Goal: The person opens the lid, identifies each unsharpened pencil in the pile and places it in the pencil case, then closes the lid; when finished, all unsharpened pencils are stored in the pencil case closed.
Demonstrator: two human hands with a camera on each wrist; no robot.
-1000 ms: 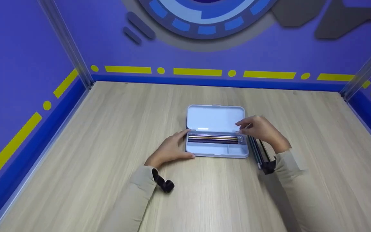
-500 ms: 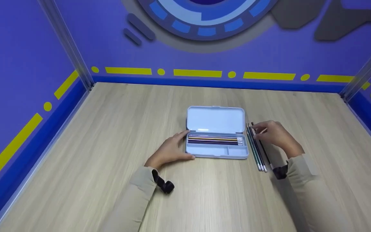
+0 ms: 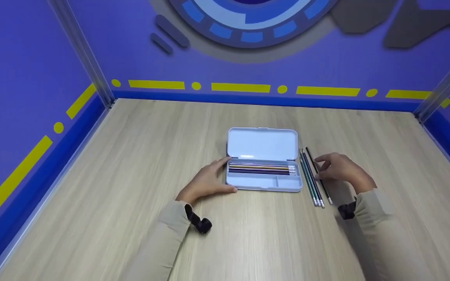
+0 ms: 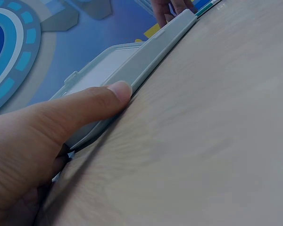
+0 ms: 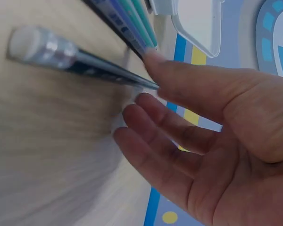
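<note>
A pale pencil case (image 3: pixel 250 182) lies unfolded on the table, its lid (image 3: pixel 262 143) tipped back. Inside its rear compartment several striped pencils (image 3: pixel 261 169) lie side by side. My left hand (image 3: pixel 206 181) grips the case's left end, and in the left wrist view the thumb (image 4: pixel 101 101) presses along the front wall. Right of the case, my right hand (image 3: pixel 341 171) hovers beside a single dark pencil (image 3: pixel 324 187) with a white eraser. In the right wrist view, thumb and loosely bent fingers (image 5: pixel 155 160) stand apart on either side of that dark pencil (image 5: pixel 99 66).
Several green and dark pencils (image 3: pixel 311 183) lie close together between the case and the single pencil. The case's front compartments (image 3: pixel 288 182) show a bare floor. A blue-purple panel wall (image 3: pixel 244 70) borders the wooden table (image 3: pixel 162 132) at the back and sides.
My right hand has moved right and toward me, from over the case's right edge to the single pencil, bringing the loose pencils into fuller view. The left hand keeps its place.
</note>
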